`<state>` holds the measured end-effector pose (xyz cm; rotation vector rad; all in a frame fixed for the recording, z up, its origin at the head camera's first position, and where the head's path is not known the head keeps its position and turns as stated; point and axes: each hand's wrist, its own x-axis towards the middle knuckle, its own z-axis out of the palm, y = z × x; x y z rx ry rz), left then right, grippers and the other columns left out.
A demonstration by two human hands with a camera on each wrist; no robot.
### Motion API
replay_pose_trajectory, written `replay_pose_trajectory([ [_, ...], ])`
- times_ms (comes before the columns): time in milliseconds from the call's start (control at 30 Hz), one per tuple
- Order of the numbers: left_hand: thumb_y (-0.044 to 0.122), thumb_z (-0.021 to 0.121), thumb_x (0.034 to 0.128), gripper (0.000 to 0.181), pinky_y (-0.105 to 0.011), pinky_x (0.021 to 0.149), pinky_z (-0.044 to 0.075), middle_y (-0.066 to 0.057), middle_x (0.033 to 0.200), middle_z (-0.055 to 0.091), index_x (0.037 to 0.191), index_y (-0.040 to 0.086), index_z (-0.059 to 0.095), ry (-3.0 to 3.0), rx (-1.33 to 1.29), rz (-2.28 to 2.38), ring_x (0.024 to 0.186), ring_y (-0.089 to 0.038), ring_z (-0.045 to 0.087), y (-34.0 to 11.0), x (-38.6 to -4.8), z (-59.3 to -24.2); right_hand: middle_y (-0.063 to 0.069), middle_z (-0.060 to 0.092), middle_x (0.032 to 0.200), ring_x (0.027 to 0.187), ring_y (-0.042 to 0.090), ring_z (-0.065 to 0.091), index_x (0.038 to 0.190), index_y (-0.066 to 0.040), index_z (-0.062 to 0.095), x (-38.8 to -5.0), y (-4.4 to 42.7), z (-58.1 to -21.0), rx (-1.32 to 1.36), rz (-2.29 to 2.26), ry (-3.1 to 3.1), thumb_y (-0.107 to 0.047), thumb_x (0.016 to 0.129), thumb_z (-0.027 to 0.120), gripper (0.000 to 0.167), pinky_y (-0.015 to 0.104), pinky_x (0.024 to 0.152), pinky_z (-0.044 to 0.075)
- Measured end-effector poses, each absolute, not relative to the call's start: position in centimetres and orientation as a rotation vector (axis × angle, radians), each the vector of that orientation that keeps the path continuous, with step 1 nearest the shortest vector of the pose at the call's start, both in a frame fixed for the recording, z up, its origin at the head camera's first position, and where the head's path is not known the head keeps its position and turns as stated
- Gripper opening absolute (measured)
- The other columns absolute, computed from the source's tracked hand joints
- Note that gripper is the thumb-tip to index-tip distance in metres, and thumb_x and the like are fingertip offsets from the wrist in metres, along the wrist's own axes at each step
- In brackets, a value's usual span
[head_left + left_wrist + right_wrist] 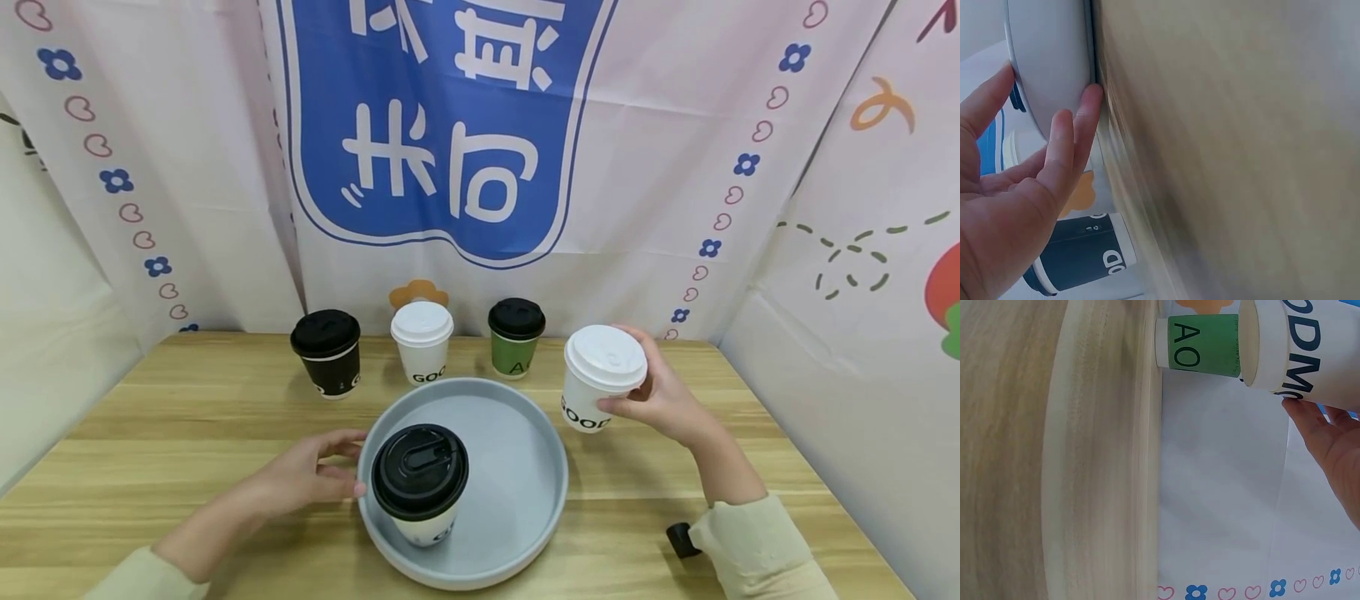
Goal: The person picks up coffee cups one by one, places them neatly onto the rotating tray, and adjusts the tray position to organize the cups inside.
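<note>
The right hand [660, 398] pinches a white cup [596, 379] above the counter [622, 517]; the left hand [303, 475], fingers spread, touches a tray [510, 475].

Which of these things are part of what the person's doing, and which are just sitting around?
Seemingly in use:
large white cup, held up by the right hand
grey tray, touched by the left hand
large black-lidded cup, standing on the tray

Apparently just there, unhandled:
small black cup
small white cup
small green cup
printed backdrop
</note>
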<state>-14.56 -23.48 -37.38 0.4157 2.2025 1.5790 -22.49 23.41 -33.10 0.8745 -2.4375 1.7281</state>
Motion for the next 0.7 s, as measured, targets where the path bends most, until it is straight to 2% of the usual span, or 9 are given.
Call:
replay_pose_trajectory([
  [200,0.011,0.075,0.0867,0.080,-0.030,0.085,0.059,-0.037,0.137,0.046,0.148,-0.012,0.030,2.185,0.460,1.545,0.107,-0.031,0.068,-23.7,-15.6,-37.2,-0.006,0.048,0.136,0.116,0.008,0.057,0.151,-0.012,0.023,-22.4,23.5,-33.2,0.866,1.734,-2.443,0.008,0.078,0.076,0.092,0.028,0.092,0.055],
  [700,0.014,0.075,0.0879,0.080,-0.035,0.091,0.058,-0.036,0.141,0.044,0.150,-0.009,0.030,2.172,0.485,1.464,0.111,-0.033,0.066,-24.2,-17.0,-36.9,-0.007,0.049,0.134,0.114,0.007,0.058,0.151,-0.011,0.023,-22.2,23.8,-33.2,0.863,1.756,-2.420,0.010,0.077,0.075,0.093,0.026,0.091,0.056],
])
